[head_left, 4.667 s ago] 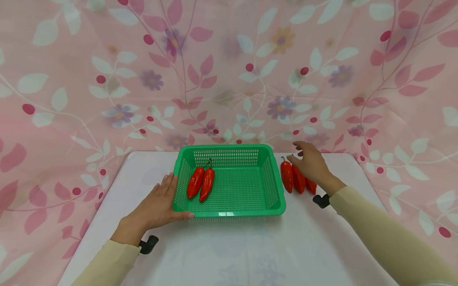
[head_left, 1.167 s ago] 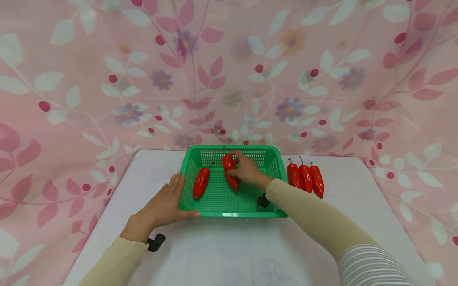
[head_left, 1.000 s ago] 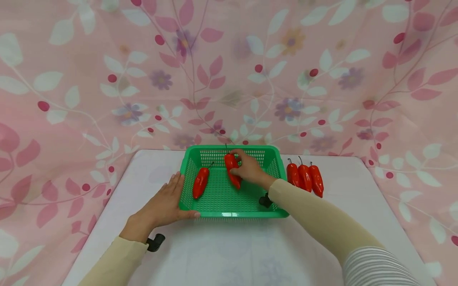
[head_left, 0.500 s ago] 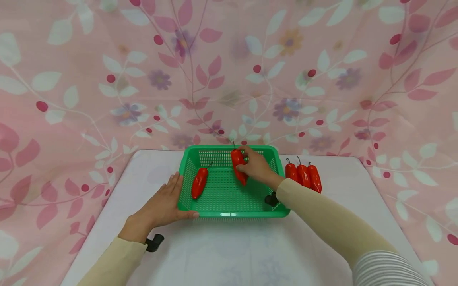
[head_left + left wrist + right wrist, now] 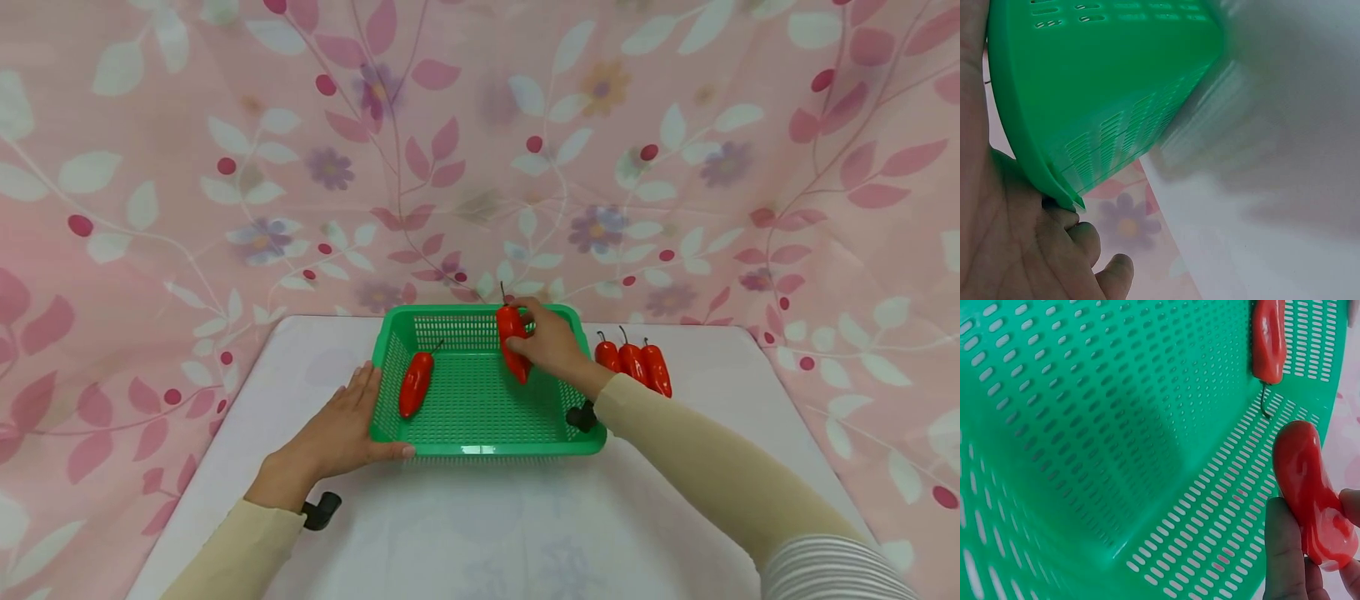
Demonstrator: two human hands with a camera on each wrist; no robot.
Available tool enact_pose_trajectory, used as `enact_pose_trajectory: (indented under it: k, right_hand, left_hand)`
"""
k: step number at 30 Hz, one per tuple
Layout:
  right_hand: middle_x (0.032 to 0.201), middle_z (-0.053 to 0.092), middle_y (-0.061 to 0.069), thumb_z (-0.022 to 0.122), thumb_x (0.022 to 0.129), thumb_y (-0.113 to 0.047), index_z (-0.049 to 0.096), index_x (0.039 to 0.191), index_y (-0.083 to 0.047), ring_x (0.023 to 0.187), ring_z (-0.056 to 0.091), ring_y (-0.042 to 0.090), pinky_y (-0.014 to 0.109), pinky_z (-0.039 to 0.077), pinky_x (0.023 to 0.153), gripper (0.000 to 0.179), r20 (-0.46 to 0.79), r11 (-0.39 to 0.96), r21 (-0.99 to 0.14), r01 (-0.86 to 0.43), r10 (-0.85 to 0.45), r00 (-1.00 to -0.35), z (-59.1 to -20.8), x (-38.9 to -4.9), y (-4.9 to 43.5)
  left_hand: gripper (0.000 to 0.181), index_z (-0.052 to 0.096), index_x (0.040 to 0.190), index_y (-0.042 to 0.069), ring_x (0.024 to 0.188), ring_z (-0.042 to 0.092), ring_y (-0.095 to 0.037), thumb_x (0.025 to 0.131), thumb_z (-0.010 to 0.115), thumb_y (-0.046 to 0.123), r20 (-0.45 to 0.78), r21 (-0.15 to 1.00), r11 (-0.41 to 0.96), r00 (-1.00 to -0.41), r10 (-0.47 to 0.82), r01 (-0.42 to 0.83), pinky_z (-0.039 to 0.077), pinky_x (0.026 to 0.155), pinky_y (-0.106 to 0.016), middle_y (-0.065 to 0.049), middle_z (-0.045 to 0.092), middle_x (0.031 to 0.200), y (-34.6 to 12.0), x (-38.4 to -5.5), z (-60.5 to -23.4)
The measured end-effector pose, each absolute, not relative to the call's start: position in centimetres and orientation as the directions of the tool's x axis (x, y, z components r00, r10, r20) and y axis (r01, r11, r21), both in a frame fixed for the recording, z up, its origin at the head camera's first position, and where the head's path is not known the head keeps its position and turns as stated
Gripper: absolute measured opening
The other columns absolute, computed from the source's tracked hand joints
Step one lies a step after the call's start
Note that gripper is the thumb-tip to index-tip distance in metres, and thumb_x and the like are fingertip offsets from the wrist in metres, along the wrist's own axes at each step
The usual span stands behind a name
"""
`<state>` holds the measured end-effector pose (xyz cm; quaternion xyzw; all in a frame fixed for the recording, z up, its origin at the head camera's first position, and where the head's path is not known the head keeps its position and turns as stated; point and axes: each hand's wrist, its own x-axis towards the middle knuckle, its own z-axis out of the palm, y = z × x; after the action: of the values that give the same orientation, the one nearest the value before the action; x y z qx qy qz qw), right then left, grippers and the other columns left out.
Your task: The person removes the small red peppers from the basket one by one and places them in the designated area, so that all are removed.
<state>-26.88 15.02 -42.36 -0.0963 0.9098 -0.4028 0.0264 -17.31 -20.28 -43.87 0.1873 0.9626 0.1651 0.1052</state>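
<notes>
The right hand (image 5: 555, 340) had its fingers (image 5: 1285, 550) curled neatly round a pepper (image 5: 510, 333), up over the right half of the basket (image 5: 525, 450), while the left hand (image 5: 337, 429), fingers nearly straight, braced its near-left corner, apparently for steadiness, on the counter (image 5: 487, 533).

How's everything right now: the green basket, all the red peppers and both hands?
Green basket: upright on the table, top open.
Held pepper: gripped, stem up.
Other pepper in the basket: lying down.
Three peppers outside: lying side by side.
Left hand: touching the basket.
Right hand: holding a pepper.
</notes>
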Motion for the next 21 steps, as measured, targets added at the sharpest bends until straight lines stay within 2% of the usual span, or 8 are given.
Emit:
enact_pose_trajectory:
  k: [21]
  right_hand:
    - [0.132,0.061,0.018,0.071,0.099,-0.02,0.045,0.153,-0.017,0.111,0.069,0.036,0.042,0.067,0.075,0.06,0.055,0.619,-0.771,-0.151,-0.171,-0.984,-40.1,-25.6,18.1]
  left_hand:
    - [0.142,0.011,0.165,-0.008,0.162,0.011,-0.047,0.077,0.069,0.087,-0.137,0.36,0.87,-0.903,0.406,0.337,0.02,0.128,-0.065,-0.026,0.007,0.176,-20.3,-17.2,-43.6]
